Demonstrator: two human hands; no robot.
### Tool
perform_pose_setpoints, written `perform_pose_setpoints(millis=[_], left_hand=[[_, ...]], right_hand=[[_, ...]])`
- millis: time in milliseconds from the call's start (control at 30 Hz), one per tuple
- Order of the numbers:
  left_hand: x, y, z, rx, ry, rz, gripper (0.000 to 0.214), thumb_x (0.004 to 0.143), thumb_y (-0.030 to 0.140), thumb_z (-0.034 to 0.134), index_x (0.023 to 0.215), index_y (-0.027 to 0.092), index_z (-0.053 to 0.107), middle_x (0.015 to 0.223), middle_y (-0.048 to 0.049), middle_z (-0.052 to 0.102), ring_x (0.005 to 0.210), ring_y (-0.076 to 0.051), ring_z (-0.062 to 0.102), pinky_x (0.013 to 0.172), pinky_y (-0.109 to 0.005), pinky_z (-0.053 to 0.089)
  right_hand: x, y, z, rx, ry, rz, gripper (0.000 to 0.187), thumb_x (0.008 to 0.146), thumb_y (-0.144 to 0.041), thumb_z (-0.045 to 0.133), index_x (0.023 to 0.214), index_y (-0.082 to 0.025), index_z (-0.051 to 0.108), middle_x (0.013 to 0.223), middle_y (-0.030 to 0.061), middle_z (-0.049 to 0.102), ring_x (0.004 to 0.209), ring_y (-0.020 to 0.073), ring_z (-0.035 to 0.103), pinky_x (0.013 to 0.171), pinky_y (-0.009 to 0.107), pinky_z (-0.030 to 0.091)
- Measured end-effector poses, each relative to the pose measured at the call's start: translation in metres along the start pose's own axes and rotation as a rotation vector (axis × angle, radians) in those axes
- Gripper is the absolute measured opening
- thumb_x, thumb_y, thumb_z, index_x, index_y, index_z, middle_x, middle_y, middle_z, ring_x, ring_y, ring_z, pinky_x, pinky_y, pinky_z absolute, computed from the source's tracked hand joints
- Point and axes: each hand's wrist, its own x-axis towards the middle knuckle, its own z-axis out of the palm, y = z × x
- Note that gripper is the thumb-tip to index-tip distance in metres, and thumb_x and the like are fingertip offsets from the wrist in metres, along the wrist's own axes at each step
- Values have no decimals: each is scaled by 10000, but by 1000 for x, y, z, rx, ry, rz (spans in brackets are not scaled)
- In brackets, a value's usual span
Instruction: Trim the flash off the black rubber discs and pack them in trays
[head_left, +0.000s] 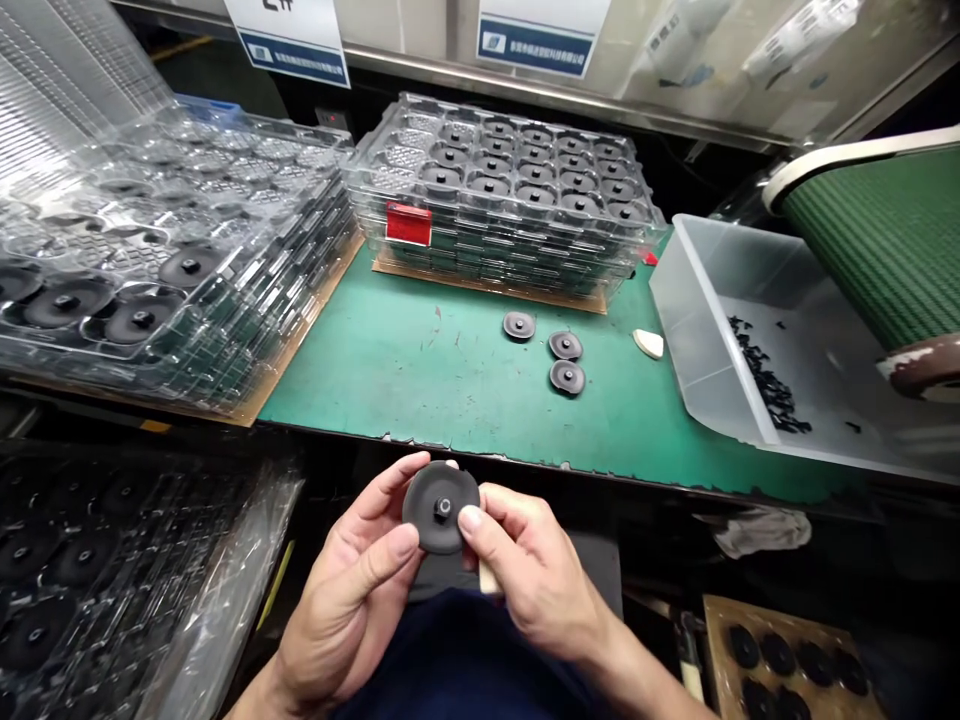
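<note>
Between both hands, in front of the table's edge, a round dark grey disc (424,500) with a small raised hub in its centre is held face up. My left hand (360,570) grips its left rim, thumb on the face and fingers behind. My right hand (529,560) pinches the right rim, its thumb close to the hub. A cream-coloured piece (489,577) shows under the right hand's fingers, mostly hidden. Beyond the hands, three similar discs lie on the green table: one disc (519,325) apart, and two discs (566,377) next to each other.
Stacked clear trays (510,235) hold discs at the back; another tray stack (225,350) stands left. At right are a translucent bin (705,330) with small black parts (765,375), a cream wedge (648,344) and a green conveyor belt (885,220). A brown tray (720,640) sits low right.
</note>
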Motion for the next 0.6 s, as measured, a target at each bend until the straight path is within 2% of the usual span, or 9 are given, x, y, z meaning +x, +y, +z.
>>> perform_pose_setpoints(millis=[167, 267, 367, 500, 600], left_hand=[[5, -1, 4, 156, 40, -52, 430, 928, 311, 713, 1350, 232, 689, 1137, -96, 802, 1129, -245, 713, 966, -272, 552], [6, -8, 6, 140, -16, -70, 546, 910, 293, 741, 1441, 281, 610, 1161, -69, 784, 1137, -224, 697, 998, -270, 524], [5, -18, 8, 227, -44, -10, 612, 866, 276, 804, 1435, 339, 590, 1146, -35, 760, 1096, -198, 679, 989, -265, 522], [5, -24, 12, 356, 33, 102, 385, 782, 305, 885, 1134, 283, 731, 989, -9, 731, 920, -163, 650, 831, -219, 531], [8, -21, 15, 352, 82, 91, 234, 770, 341, 891, 918, 223, 754, 871, 0, 696, 834, -141, 616, 754, -201, 510]], right_hand=[[-7, 4, 14, -154, 130, -203, 359, 1065, -369, 510, 756, -187, 500, 685, -25, 501, 593, 95, 435, 582, 231, 359], [-8, 10, 14, -165, 239, -211, 368, 1078, -367, 498, 756, -189, 499, 680, -32, 472, 591, 97, 426, 589, 235, 352], [-10, 16, 15, -201, 289, -270, 422, 1105, -349, 450, 716, -186, 486, 677, -23, 483, 603, 101, 457, 607, 243, 355], [-15, 22, 20, -244, 229, -359, 435, 1122, -325, 390, 723, -185, 492, 694, -8, 506, 631, 112, 481, 625, 258, 348], [-18, 25, 23, -214, 218, -379, 437, 1114, -313, 415, 704, -182, 487, 665, -13, 488, 612, 109, 457, 616, 261, 335]])
